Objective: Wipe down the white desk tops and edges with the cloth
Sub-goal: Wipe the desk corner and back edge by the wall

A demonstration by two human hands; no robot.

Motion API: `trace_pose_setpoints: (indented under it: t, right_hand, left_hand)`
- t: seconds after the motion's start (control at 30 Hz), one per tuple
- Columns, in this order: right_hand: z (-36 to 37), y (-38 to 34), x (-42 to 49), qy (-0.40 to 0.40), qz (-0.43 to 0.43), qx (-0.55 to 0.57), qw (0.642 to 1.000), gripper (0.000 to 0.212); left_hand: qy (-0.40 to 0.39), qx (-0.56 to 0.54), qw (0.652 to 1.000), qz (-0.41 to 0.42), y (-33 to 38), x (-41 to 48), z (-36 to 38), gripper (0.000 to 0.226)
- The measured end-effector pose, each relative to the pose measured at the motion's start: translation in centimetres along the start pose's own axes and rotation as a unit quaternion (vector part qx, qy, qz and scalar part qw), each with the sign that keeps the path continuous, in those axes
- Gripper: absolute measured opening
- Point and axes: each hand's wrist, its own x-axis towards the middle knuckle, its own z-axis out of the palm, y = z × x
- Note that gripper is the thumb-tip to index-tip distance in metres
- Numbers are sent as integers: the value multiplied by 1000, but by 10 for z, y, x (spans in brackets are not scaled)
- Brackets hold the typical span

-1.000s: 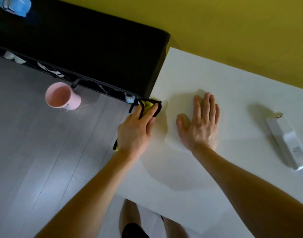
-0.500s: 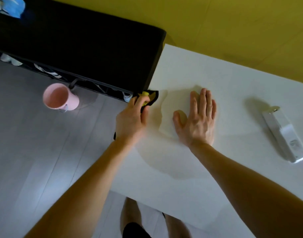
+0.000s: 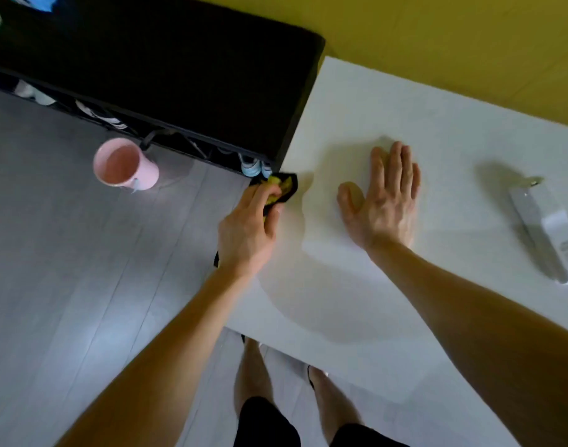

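The cloth (image 3: 281,188) is pinched in the left hand (image 3: 247,230) against the desk (image 3: 389,101) edge, beside the black cabinet (image 3: 179,75). The right hand (image 3: 384,204) lies spread flat, bracing. This looks like edge-wiping; next, probably slide the cloth along that edge.

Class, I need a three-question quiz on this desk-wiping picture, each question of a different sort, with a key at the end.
1. True or false: the right hand lies flat and empty on the white desk.
2. Which hand has its grip on the cloth? A left hand, B right hand.
3. Fill in: the pink cup stands on the ____.

Key: 1 true; 2 A; 3 floor.
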Motion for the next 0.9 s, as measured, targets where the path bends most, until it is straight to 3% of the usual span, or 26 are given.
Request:
trace_pose_setpoints:
  t: [0.13,0.27,0.4,0.57,0.7,0.9]
  right_hand:
    - [-2,-1,0,-2,0,-1,1000,86]
    - [-1,1,2,5,-1,-6,1000,87]
    - [0,0,1,20,-2,4,1000,86]
    - [-1,-1,0,13,-4,2,1000,87]
    - [-2,-1,1,8,-3,0,1000,87]
    - [1,-2,2,-8,-7,-9,1000,88]
  left_hand:
    - [-38,15,999,3,-16,-84,-28,19]
    - [-34,18,999,29,-9,-25,-9,20]
    - [-30,12,999,-24,9,26,9,28]
    - [-15,18,1000,-8,-22,-80,-21,23]
    - [-56,7,996,-63,-30,-168,-49,25]
    - [-77,40,996,-28,-28,-128,-41,25]
